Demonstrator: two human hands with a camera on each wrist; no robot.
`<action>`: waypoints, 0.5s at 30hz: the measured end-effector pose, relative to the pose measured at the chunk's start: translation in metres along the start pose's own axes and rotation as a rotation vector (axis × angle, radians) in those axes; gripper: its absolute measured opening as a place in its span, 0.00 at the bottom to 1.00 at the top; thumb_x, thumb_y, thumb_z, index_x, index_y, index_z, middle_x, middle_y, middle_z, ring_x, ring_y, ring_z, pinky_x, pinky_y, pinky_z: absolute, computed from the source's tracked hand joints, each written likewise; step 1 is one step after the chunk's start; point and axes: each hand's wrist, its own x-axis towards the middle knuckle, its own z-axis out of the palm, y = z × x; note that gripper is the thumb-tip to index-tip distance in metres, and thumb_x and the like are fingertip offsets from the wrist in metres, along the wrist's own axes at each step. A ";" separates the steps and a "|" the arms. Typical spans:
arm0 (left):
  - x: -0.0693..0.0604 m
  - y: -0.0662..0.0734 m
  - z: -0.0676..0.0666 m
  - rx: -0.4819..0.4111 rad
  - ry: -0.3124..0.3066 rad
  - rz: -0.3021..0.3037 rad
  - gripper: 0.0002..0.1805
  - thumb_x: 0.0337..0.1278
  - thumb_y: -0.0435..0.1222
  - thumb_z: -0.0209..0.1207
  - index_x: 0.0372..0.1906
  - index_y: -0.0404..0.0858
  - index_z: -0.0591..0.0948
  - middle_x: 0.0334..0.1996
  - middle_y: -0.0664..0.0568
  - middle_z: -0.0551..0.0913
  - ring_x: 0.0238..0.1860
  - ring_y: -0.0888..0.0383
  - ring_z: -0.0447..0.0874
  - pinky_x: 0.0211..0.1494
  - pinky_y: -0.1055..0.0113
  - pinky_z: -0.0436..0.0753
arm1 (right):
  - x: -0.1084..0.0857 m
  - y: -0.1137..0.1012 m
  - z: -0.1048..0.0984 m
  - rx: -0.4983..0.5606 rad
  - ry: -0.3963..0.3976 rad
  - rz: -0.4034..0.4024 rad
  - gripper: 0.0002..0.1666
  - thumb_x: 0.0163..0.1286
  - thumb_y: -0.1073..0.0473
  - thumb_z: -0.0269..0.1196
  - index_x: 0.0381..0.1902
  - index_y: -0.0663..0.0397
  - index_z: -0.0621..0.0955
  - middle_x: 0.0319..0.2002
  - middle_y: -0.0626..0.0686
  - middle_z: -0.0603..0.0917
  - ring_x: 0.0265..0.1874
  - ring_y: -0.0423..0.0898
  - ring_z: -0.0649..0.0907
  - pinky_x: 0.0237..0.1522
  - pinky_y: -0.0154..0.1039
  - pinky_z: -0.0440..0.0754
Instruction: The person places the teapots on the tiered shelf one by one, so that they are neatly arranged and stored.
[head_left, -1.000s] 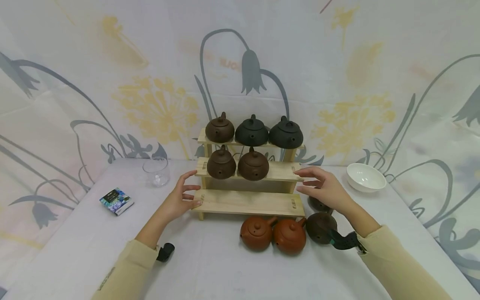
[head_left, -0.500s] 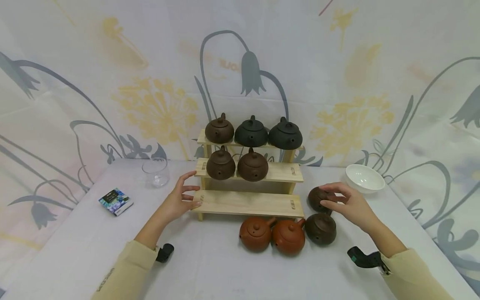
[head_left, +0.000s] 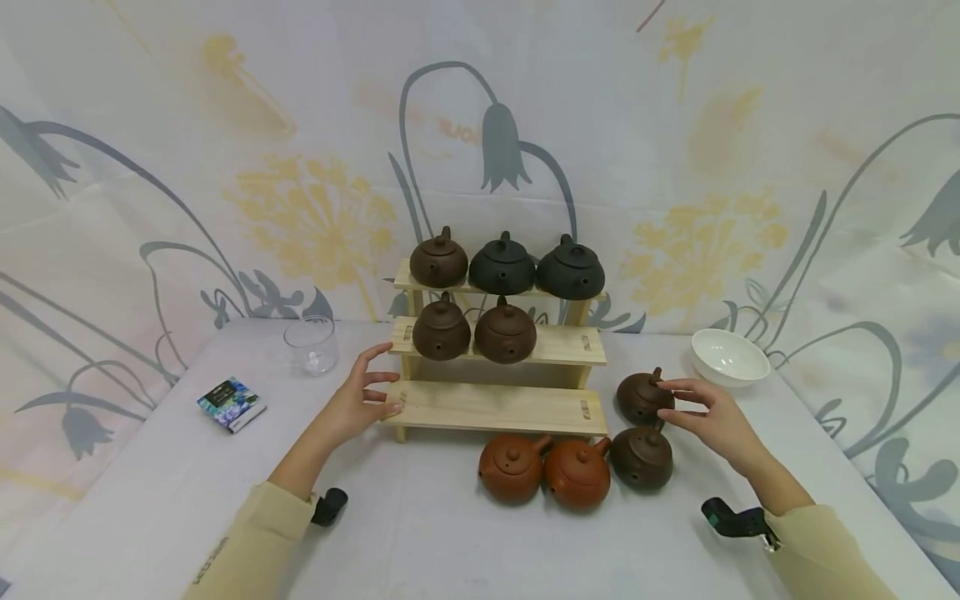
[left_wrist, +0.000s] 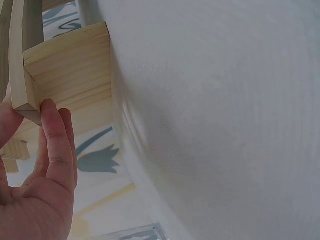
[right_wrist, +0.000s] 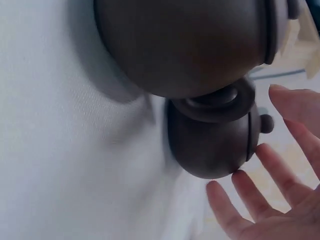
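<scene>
- A brown teapot (head_left: 640, 398) is seen near the worktop's (head_left: 420, 525) right edge; likely stiff, fairly light and breakable, it is best held around its rounded body.
- It is flanked by the right hand (head_left: 708, 419), fingers (right_wrist: 251, 194) parted, nothing gripped.
- The wooden rack (head_left: 487, 406) is pinched at its left end by the left hand (head_left: 352, 404).
- Lettering on the book (head_left: 232, 404), toward the worktop's left edge, cannot be read.

Left wrist view: wooden stand (left_wrist: 75, 67) and left hand (left_wrist: 46, 192) both cut off by left edge. Right wrist view: nearer brown teapot (right_wrist: 185, 45) cropped at top, right hand (right_wrist: 287, 210) at right and bottom. Head view: small book (head_left: 232, 404), lettering too tiny to read.
</scene>
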 end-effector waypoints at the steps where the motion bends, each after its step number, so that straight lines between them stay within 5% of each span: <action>1: 0.000 0.000 0.000 -0.001 0.000 0.001 0.47 0.50 0.24 0.63 0.70 0.47 0.49 0.56 0.31 0.71 0.46 0.38 0.76 0.41 0.56 0.79 | 0.001 0.001 0.000 -0.006 -0.011 0.018 0.25 0.62 0.61 0.64 0.55 0.67 0.74 0.55 0.65 0.73 0.54 0.60 0.72 0.48 0.46 0.75; 4: 0.000 0.000 0.000 -0.004 -0.002 0.005 0.47 0.50 0.24 0.63 0.70 0.47 0.49 0.56 0.31 0.71 0.46 0.38 0.76 0.41 0.56 0.79 | 0.006 0.003 -0.001 0.000 -0.057 0.059 0.27 0.62 0.58 0.65 0.56 0.65 0.73 0.58 0.66 0.70 0.57 0.67 0.68 0.50 0.61 0.69; 15: 0.000 0.000 0.000 -0.004 -0.006 0.016 0.47 0.50 0.24 0.63 0.70 0.46 0.49 0.56 0.30 0.71 0.46 0.38 0.76 0.43 0.54 0.78 | 0.029 0.002 -0.007 -0.047 -0.202 0.093 0.29 0.57 0.53 0.69 0.53 0.61 0.76 0.62 0.68 0.66 0.60 0.68 0.64 0.55 0.63 0.64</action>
